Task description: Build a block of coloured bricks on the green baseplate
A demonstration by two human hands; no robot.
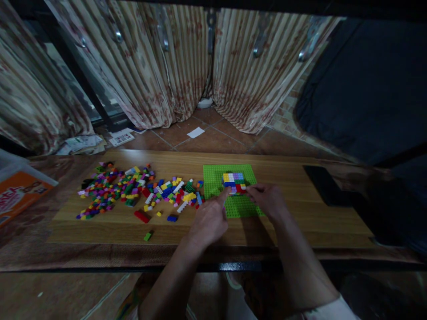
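Note:
A green baseplate [216, 175] lies on the wooden board, carrying a small multicoloured brick block [233, 181]. My left hand [208, 220] reaches in from the left, its fingertips pinched against the block's front left edge. Opposite it, my right hand [269, 201] has its fingers closed on the block's front right side. Whether either hand holds a separate loose brick is too small to make out. A wide scatter of several loose coloured bricks [133, 189] covers the board to the left of the plate.
The wooden board [316, 218] rests on a low table. A red brick [142, 216], a blue brick [172, 218] and a green brick [147, 236] lie apart near the front. An orange box [18, 193] sits far left, a dark flat object [325, 184] at right. Curtains hang behind.

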